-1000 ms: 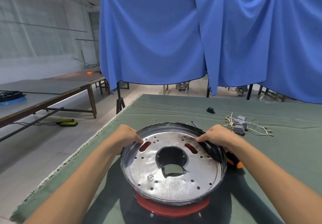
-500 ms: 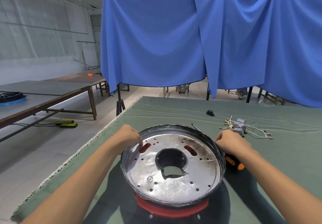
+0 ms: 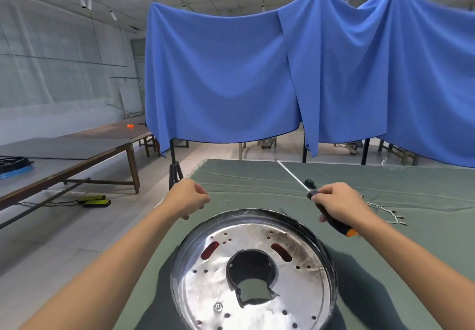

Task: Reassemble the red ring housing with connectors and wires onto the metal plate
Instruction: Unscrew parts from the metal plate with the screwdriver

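A single wide-angle view comes from the person's head, looking forward and slightly down along both outstretched forearms. It sits close above the near end of the bench (image 3: 257, 175), whose green cover fills the lower middle and right. The metal plate (image 3: 253, 270) lies nearest, cut off by the bottom edge, with the left hand (image 3: 189, 198) and right hand (image 3: 339, 206) just beyond it. The view faces the blue curtain (image 3: 282, 77) hung across the room past the bench's far edge, takes in ceiling lights above and, at the left, the floor and other tables. Straight lines bow toward the frame edges. No second view shares the scene.
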Demonstrator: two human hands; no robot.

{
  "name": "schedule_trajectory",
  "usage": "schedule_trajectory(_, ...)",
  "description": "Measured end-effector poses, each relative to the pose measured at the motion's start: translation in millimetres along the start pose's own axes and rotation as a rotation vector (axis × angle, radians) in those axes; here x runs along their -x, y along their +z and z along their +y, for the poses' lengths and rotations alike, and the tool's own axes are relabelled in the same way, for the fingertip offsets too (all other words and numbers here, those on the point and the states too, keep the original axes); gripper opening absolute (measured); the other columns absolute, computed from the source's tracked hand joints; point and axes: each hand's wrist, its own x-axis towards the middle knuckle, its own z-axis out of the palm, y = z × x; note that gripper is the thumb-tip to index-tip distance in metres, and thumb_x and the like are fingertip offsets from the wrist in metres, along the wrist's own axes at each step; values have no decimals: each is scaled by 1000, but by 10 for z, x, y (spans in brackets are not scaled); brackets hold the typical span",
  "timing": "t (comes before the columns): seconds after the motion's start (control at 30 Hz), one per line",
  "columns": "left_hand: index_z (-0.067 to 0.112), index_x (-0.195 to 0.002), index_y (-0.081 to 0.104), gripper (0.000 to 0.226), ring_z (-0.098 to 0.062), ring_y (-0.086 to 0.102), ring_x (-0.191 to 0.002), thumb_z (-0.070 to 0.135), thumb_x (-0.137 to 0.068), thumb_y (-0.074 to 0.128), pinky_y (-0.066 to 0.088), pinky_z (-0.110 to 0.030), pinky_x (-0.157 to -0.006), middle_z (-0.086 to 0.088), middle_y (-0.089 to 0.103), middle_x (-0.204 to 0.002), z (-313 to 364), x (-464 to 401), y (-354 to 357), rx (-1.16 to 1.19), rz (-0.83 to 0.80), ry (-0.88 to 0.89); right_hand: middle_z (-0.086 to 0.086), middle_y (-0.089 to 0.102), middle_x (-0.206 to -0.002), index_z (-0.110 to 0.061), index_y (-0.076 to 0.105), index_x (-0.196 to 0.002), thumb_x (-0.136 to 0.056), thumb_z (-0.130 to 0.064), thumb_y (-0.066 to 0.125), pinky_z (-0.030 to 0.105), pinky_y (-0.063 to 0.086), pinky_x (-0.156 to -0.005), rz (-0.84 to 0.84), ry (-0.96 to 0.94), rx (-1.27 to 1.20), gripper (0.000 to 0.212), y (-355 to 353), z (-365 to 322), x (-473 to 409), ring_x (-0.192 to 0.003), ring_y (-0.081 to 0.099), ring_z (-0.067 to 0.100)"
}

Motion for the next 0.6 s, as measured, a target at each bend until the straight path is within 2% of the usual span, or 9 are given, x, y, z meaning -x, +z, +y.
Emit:
schedule_trajectory(0.13, 12, -103, 69, 17, -19, 59, -66, 15, -88, 64, 54, -29, -56, -7, 68, -85, -100, -393, 181, -56, -94, 86, 1, 64, -59, -14, 68, -75, -84, -24, 60, 26, 50, -60, -52, -78, -13, 16, 124, -233, -155, -56, 69, 12)
schedule_trajectory(0.27, 12, -117, 63, 33, -21, 63, -93, 18, -85, 65, 50, -30, -85, -9, 68, -108, -251, -806, 526, -211, -131, 110, 0, 63, -57, -11, 69, -76, -83, -30, 58, 22, 44, -55, -69, -116, -13, 23, 285, -388, -307, -47, 62, 5)
schedule_trajectory(0.37, 18, -110, 66, 27, -22, 62, -101, 25, -85, 66, 49, -32, -86, -5, 68, -104, -354, -1057, 696, -211, -62, 87, -6, 58, -51, -13, 69, -74, -82, -33, 60, 22, 43, -54, -80, -134, -43, 24, 367, -440, -419, -44, 60, 4)
schedule_trajectory(0.47, 20, -85, 75, 7, -20, 65, -92, 18, -81, 70, 51, -31, -82, -2, 73, -92, -434, -1210, 760, -156, -7, 82, -6, 60, -54, -15, 71, -76, -81, -32, 61, 26, 52, -60, -93, -150, -78, 20, 422, -472, -505, -46, 61, 4)
schedule_trajectory(0.53, 16, -77, 77, 7, -20, 65, -77, 13, -79, 71, 53, -30, -77, -5, 74, -83, -488, -1251, 763, -104, 19, 77, -4, 62, -57, -15, 72, -77, -80, -31, 61, 28, 54, -63, -88, -159, -89, 19, 458, -479, -546, -48, 63, 5)
schedule_trajectory(0.6, 11, -73, 77, 8, -18, 58, -61, 10, -79, 72, 53, -29, -69, -9, 72, -71, -517, -1242, 751, -41, 30, 52, -6, 61, -54, -18, 72, -77, -80, -30, 62, 24, 50, -58, -82, -164, -98, 16, 500, -479, -572, -50, 65, 7)
